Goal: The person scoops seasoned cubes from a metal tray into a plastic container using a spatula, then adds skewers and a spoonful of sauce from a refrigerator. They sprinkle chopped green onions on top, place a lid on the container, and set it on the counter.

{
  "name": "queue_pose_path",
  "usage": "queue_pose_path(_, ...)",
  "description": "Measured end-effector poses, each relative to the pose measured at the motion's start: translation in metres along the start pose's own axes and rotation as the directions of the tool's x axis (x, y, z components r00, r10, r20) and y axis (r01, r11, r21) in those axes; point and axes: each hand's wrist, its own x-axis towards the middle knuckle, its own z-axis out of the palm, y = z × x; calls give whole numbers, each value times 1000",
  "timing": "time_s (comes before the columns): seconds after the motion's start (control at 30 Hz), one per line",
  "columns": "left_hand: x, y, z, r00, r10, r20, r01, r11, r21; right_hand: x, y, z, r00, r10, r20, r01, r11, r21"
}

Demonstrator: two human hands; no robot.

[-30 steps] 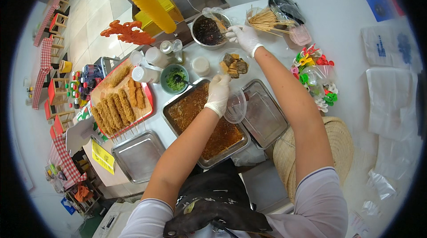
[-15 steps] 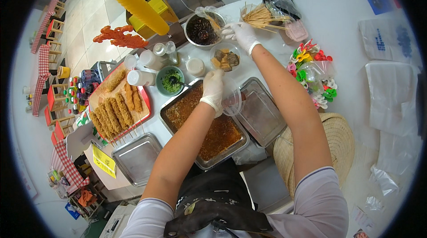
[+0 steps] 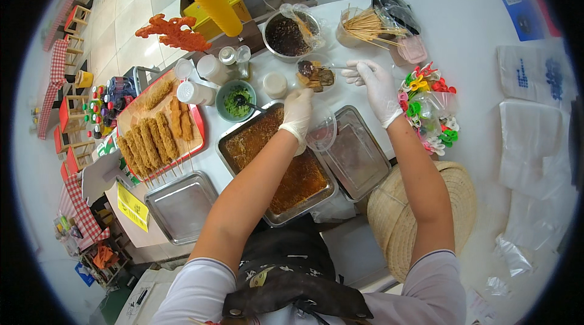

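Gloved left hand (image 3: 298, 112) grips a clear plastic lid (image 3: 321, 133) over the tray of brown sauce (image 3: 277, 164); gloved right hand (image 3: 376, 85) holds a thin skewer (image 3: 338, 68) touching fried pieces in a small clear container (image 3: 315, 76) on the far white surface (image 3: 486, 63)

Three steel trays (image 3: 181, 206) — two bowls (image 3: 238, 99)
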Motion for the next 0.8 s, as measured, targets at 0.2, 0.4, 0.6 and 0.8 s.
queue_pose_path(0.2, -5, -1, 3, 999, 32, -14, -31, 999, 38, -8, 8, 2, 991, -93, -95, 91, 995, -34)
queue_pose_path(0.4, -9, 7, 1, 999, 27, 17, -27, 1000, 4, -46, -5, -8, 988, -139, -63, 128, 980, -155)
queue_pose_path(0.6, -10, 7, 1, 999, 49, 11, -49, 999, 14, -69, -16, -11, 899, -435, 49, 391, 747, -537)
queue_pose_path(0.8, -10, 4, 0, 999, 40, 32, -41, 999, 11, -59, -15, -8, 774, -574, 266, 561, 429, -708)
